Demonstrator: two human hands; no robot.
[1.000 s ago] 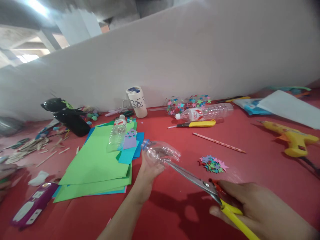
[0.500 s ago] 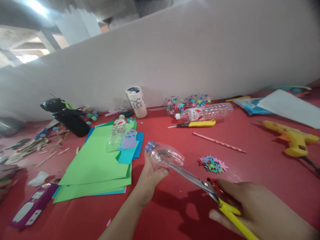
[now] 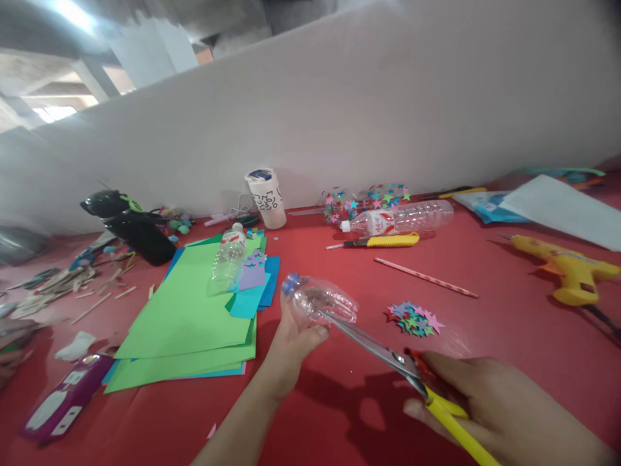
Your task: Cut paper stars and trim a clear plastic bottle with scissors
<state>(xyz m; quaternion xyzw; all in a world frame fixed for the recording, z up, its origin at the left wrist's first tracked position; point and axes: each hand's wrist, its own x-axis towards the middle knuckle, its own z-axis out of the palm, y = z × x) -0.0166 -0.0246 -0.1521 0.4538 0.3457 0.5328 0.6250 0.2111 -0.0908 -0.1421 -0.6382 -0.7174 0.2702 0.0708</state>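
My left hand (image 3: 294, 349) grips the cut top part of a clear plastic bottle (image 3: 334, 298), its blue-ringed neck pointing up and left. My right hand (image 3: 495, 395) holds a pair of scissors (image 3: 388, 356) with yellow and red handles. The scissor tips reach the near side of the bottle piece, close to my left thumb. Whether the blades are fully closed on the plastic is hard to make out. Right of the bottle piece lies a small pile of coloured foam stars (image 3: 414, 318) on the red table (image 3: 330, 417).
Green sheets (image 3: 179, 317) lie left, with a clear bottle (image 3: 226, 262) on them. Behind are a white tumbler (image 3: 266, 200), a lying bottle (image 3: 417, 217), a yellow cutter (image 3: 392, 241) and a pencil (image 3: 427, 277). A glue gun (image 3: 567, 265) is right. Another person's hand (image 3: 17, 353) shows far left.
Almost nothing differs. The scissors and my right hand have shifted very slightly, while my left hand keeps the bottle piece in the same place.
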